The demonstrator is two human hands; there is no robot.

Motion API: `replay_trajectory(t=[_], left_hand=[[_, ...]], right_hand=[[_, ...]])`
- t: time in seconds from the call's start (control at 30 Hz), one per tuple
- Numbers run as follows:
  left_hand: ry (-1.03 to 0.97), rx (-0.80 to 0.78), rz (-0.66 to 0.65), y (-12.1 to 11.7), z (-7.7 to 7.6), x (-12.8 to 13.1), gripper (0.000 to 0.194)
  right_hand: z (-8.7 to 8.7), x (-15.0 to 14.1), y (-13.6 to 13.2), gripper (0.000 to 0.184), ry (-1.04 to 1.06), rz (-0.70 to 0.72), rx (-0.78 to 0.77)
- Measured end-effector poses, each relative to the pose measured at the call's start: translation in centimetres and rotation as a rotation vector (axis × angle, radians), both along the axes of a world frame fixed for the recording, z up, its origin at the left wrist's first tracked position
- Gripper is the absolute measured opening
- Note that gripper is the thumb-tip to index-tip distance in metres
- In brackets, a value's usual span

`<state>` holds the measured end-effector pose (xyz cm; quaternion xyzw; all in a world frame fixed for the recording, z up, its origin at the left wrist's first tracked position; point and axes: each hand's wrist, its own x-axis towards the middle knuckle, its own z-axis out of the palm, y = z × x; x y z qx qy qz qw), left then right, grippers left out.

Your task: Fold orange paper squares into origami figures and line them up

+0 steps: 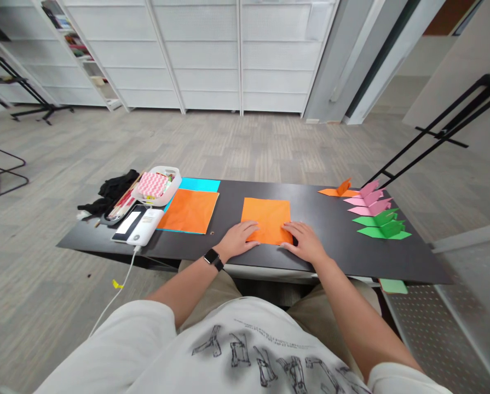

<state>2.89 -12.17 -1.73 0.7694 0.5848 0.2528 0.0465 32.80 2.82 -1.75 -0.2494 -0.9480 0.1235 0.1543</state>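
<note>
A square sheet of orange paper (266, 219) lies flat on the dark table (228, 249), right in front of me. My left hand (241, 239) rests at its left edge, fingers stretched out with the tips on the paper. On the opposite edge, my right hand (304, 241) lies with its fingers extended over the near right corner. Neither hand grips anything. To the left is a stack of larger orange sheets (191, 210), with cyan paper (201, 184) showing beneath it.
At the right end stand folded paper figures: orange (338, 190), several pink (370, 200) and green (382, 225). On the left are a white basket (171, 191), a phone (128, 224), a white power bank with cable (146, 227), pens (124, 205) and black cloth (115, 189).
</note>
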Motion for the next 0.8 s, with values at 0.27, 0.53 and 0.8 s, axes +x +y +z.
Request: replay_trajectory(t=[0.27, 0.53, 0.8], left_hand=[[0.059, 0.018, -0.029, -0.13, 0.16, -0.04, 0.036], [0.085, 0.054, -0.008, -0.17, 0.36, 0.39, 0.034], [0.009, 0.119, 0.063, -0.06, 0.65, 0.38, 0.029]], right_hand=[[0.21, -0.24, -0.17, 0.063, -0.02, 0.001, 0.019], [0.55, -0.52, -0.39, 0.049, 0.007, -0.018, 0.028], [0.49, -0.2, -0.18, 0.067, 0.025, 0.019, 0.018]])
